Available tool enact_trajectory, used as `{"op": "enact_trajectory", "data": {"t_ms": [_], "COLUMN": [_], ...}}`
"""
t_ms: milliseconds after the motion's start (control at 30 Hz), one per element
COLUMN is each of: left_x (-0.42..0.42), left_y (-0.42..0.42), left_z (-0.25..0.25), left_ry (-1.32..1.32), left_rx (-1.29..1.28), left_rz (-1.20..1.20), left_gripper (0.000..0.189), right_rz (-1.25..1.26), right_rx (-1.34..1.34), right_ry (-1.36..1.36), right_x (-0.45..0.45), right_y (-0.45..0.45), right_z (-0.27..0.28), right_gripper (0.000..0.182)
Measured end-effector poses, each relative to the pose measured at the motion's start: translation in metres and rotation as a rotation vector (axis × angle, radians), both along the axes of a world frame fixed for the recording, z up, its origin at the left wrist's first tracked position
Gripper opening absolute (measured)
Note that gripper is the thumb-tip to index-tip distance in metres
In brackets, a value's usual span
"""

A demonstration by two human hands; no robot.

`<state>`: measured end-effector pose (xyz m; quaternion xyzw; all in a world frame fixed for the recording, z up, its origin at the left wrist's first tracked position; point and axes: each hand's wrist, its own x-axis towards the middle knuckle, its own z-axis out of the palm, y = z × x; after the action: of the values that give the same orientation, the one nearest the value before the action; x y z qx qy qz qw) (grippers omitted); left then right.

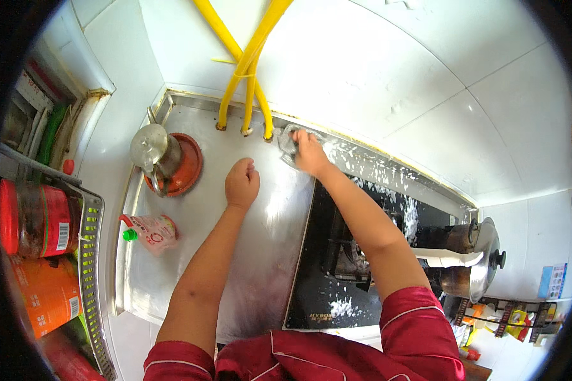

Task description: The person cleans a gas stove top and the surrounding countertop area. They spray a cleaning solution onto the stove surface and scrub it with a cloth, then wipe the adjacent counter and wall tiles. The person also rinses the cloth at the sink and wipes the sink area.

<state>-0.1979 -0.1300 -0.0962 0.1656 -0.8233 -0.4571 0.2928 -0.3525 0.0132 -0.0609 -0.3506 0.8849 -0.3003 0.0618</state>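
Note:
A grey wet-looking cloth is pressed by my right hand against the stainless steel counter, at its back edge beside the yellow hoses. White foam is spattered along the back ledge to the right of that hand. My left hand is curled into a fist over the counter, with nothing seen in it. Under my right arm lies a black glass gas cooktop, with more foam on its back and front parts.
At left, a metal pot stands by a red round basin. A soft pouch with a green cap lies nearer. A rack with jars borders the left; a lidded pot stands on the right.

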Motion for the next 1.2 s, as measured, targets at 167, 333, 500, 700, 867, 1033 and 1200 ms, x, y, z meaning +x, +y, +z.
{"op": "enact_trajectory", "data": {"t_ms": [167,333,500,700,867,1033,1200], "left_x": [-0.003,0.002,-0.008,-0.009,-0.005,-0.004,0.002], "left_y": [0.007,0.000,0.006,0.004,0.000,0.000,0.007], "left_z": [0.006,0.001,-0.002,-0.003,-0.004,-0.002,0.012], "left_ry": [-0.047,-0.037,-0.028,-0.046,-0.033,-0.034,-0.065], "left_rx": [0.023,-0.076,-0.145,-0.071,-0.100,-0.167,-0.060], "left_rz": [-0.009,-0.021,0.004,-0.012,0.008,0.000,-0.018], "left_gripper": [0.019,0.019,0.018,0.019,0.018,0.019,0.018], "right_rz": [-0.236,-0.181,-0.289,-0.540,-0.336,-0.210,0.037], "right_rx": [-0.151,0.098,0.076,-0.761,-0.818,-0.567,0.004], "right_ry": [-0.215,0.071,0.052,0.083,0.888,0.973,0.733], "right_x": [0.007,0.014,0.022,0.045,0.025,-0.018,-0.028], "right_y": [-0.050,-0.023,0.041,0.053,0.071,0.056,0.043], "right_z": [-0.012,-0.004,0.015,0.120,0.245,0.245,0.185], "right_gripper": [0.045,0.032,0.027,0.029,0.039,0.047,0.044]}}
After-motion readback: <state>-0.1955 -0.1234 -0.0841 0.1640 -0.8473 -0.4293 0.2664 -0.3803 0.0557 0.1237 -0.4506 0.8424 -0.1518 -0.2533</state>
